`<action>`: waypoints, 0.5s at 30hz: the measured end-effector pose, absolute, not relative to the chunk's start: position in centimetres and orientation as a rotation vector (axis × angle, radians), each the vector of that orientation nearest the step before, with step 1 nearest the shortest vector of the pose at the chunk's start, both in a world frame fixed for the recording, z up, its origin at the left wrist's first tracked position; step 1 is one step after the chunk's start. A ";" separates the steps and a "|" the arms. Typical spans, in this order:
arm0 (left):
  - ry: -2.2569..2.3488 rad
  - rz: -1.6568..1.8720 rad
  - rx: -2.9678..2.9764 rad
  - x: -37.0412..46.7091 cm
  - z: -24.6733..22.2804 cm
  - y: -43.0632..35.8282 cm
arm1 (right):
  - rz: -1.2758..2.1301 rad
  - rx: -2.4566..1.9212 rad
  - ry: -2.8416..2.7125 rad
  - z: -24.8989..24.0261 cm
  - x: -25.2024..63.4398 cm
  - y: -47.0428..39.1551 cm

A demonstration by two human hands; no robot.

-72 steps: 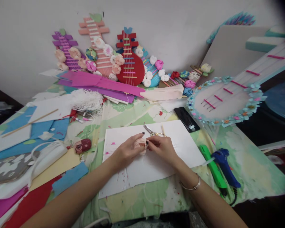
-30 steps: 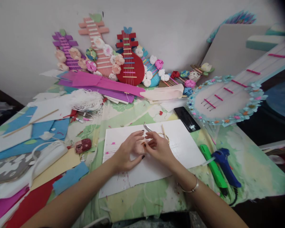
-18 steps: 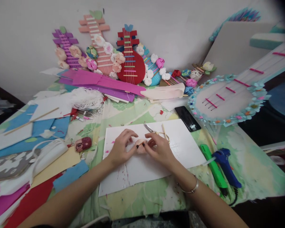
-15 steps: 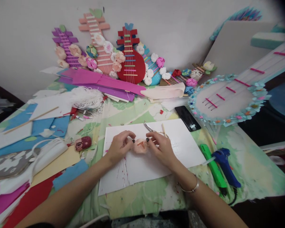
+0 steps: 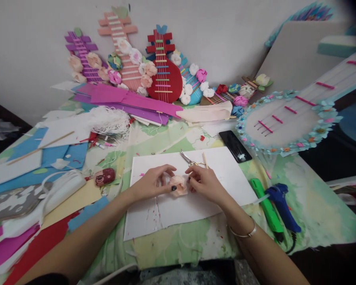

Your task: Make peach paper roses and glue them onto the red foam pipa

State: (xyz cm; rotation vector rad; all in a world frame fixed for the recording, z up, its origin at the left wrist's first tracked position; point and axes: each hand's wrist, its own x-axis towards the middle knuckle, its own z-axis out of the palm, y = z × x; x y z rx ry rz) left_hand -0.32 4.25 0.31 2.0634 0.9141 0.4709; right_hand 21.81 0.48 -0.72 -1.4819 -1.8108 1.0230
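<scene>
A pale peach paper flower (image 5: 178, 187) sits over the white sheet of paper (image 5: 178, 217) between my two hands. My left hand (image 5: 154, 183) curls around its left side, the dark-nailed thumb pressed on the front and the fingers arched behind. Close to the right edge of the flower is my right hand (image 5: 206, 183), its fingers bent and slightly apart, with nothing visible in them. Just behind the right fingers lie scissors (image 5: 190, 159) and a thin wooden stick (image 5: 205, 159).
A blue glue gun (image 5: 284, 206) and a green tool (image 5: 267, 209) lie at right. A black phone (image 5: 235, 146) is behind. Paper lutes with flowers, such as a red one (image 5: 164, 79), lean on the wall. White string (image 5: 108, 122) and coloured sheets fill the left.
The flower has turned and shifted slightly right and nearer. My left thumb has moved onto its front, and my right fingers have drawn back from its top edge.
</scene>
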 end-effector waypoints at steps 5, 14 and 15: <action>1.052 0.489 2.284 1.3 0.4 3.3 | 1.081 -1.421 -1.854 -0.8 21.5 0.3; 1.003 0.478 2.225 1.5 0.2 3.8 | 1.175 -1.253 -1.660 -0.5 20.8 0.1; 1.008 0.462 2.183 1.4 0.3 3.8 | 1.151 -1.271 -1.670 -0.4 20.7 0.0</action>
